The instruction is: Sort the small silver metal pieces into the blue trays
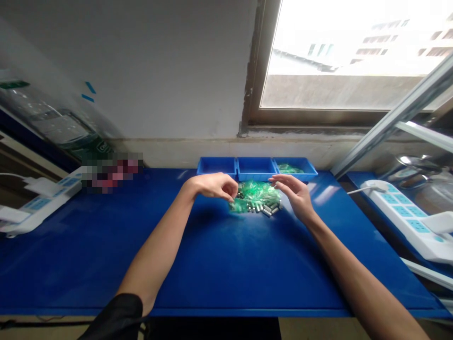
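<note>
Toward the back of the blue table lies a pile of crumpled green plastic film point(255, 189), with several short silvery metal cylinders point(271, 209) along its front edge. At the pile's left side, my left hand point(216, 186) is bent down with its fingers curled into a pinch. A piece of green film shows just under these fingertips; whether they grip it is unclear. Over the right side of the pile, my right hand point(296, 194) has thumb and fingertips close together, and whatever is between them is too small to make out.
Three blue bins point(255, 166) stand in a row behind the pile; the right one contains green film. White power strips point(406, 215) lie at the far right and far left. A metal shelf frame point(392, 115) rises on the right, below the window. Large plastic bottles point(53, 123) stand left.
</note>
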`<control>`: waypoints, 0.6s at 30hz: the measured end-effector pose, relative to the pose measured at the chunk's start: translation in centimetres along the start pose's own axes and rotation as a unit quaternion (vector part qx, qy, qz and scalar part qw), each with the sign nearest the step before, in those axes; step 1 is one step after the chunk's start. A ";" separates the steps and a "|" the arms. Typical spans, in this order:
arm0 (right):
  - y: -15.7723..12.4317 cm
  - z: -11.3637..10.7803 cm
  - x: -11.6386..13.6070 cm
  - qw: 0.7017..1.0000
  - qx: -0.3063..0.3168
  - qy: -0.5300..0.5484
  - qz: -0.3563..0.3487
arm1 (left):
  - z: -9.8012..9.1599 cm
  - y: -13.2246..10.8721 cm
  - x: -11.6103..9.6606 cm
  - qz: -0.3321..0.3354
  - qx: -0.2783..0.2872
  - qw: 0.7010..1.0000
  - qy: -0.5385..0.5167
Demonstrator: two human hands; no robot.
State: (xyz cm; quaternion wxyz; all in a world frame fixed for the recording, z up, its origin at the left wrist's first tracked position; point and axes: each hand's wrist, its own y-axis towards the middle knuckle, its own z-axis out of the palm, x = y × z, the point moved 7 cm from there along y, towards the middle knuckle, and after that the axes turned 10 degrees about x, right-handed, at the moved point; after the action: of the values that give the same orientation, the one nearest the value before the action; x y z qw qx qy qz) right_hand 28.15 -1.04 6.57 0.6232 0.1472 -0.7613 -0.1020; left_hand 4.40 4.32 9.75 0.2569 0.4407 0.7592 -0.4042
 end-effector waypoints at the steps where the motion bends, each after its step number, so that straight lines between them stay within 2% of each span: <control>1: -0.1 0.4 0.5 1.000 0.013 -0.018 -0.009 | -0.2 -0.2 -0.4 0.018 -0.009 0.999 -0.027; 5: -0.7 2.0 2.1 0.993 0.069 -0.081 -0.041 | -1.1 -0.3 -1.5 0.070 -0.086 0.986 -0.128; 9: -1.0 2.9 2.1 0.993 0.113 -0.010 -0.004 | -1.5 0.4 -2.0 0.090 -0.148 0.969 -0.175; 13: -1.1 2.8 1.7 0.993 0.109 0.029 0.034 | -1.4 1.0 -2.3 0.108 -0.173 0.964 -0.170; 18: -1.0 2.3 1.1 0.994 0.094 0.021 0.051 | -1.2 1.7 -2.3 0.110 -0.207 0.962 -0.137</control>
State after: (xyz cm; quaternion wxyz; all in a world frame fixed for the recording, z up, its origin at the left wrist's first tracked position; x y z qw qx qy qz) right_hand 25.78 -2.46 6.78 0.6268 0.1682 -0.7608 0.0057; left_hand 7.00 4.74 11.49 0.4871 0.3994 0.7306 -0.2636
